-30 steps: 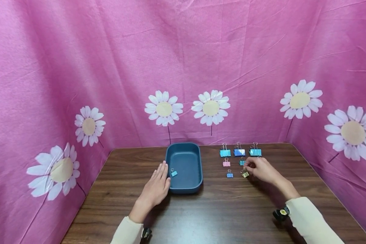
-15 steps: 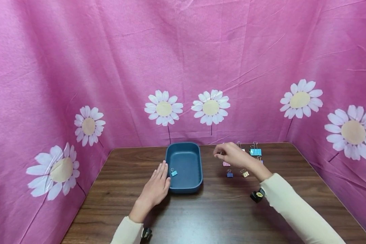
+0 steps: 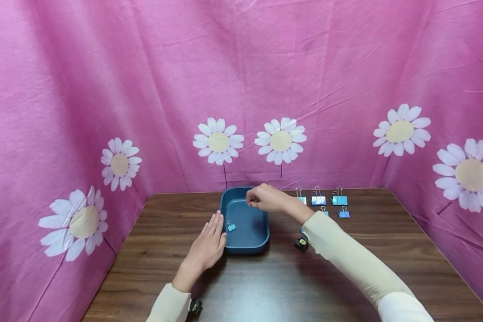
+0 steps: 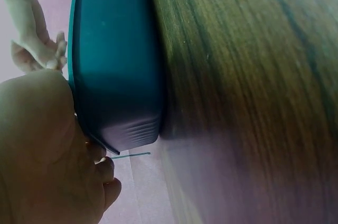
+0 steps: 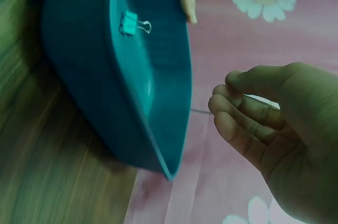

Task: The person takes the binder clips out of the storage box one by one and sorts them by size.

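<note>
A dark blue rectangular tray (image 3: 247,247) stands on the table with a small teal binder clip (image 3: 231,227) at its left inside. My left hand (image 3: 206,243) lies along the tray's left side, fingers straight and together, touching the wall. Over the tray's far right part hovers my right hand (image 3: 265,197), fingers curled, thumb tip meeting the fingertips. In the right wrist view no clip shows at the fingertips (image 5: 218,102) of the right hand, and I cannot tell whether something small is hidden inside them.
Right of the tray, large binder clips (image 3: 318,200) line the table's back edge. Before them sit a small teal clip (image 3: 324,212) and a small blue clip (image 3: 344,213); the right sleeve (image 3: 342,250) covers others. A pink flowered cloth (image 3: 241,89) hangs behind the wooden table (image 3: 257,286).
My right hand has swept left from the small binder clips, past the pink one, to above the tray. The left hand stays at the tray's side. The view has shifted slightly.
</note>
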A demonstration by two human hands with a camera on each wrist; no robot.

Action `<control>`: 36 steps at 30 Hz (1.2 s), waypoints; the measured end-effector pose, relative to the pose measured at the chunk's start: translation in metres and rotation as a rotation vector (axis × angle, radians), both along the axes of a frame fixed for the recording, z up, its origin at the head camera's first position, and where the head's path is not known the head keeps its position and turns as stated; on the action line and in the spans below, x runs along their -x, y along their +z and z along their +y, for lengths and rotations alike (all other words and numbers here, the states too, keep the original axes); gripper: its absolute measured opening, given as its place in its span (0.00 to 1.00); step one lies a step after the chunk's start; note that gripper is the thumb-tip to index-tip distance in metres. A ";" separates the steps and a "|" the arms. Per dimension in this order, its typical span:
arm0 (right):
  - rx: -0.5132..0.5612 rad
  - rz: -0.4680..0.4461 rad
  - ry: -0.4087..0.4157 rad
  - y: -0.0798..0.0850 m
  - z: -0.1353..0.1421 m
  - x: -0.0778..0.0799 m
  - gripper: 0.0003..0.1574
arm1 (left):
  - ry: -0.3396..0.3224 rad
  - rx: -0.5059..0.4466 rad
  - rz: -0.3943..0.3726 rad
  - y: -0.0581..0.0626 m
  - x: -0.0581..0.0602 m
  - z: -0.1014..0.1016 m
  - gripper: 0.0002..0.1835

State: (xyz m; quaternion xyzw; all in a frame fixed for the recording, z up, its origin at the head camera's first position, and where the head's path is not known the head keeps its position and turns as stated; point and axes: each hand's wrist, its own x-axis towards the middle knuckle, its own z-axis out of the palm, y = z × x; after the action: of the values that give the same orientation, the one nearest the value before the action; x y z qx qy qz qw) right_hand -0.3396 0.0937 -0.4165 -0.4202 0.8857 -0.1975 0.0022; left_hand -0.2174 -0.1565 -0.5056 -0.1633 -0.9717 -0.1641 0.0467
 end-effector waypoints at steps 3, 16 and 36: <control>-0.044 0.002 0.024 -0.003 -0.015 0.002 0.07 | 0.003 0.001 -0.011 0.001 0.000 0.000 0.33; -0.239 -0.045 0.082 -0.022 -0.062 0.007 0.08 | -0.021 -0.005 0.043 0.003 -0.001 0.000 0.32; -0.517 -0.036 0.126 -0.051 -0.087 -0.012 0.09 | -0.025 -0.003 0.035 0.000 0.001 0.000 0.32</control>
State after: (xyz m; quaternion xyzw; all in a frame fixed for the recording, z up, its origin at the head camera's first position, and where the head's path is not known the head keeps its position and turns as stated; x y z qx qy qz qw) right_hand -0.3277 0.0065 -0.4678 -0.4561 0.8788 0.0282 0.1376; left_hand -0.2181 -0.1566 -0.5051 -0.1782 -0.9684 -0.1634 0.0619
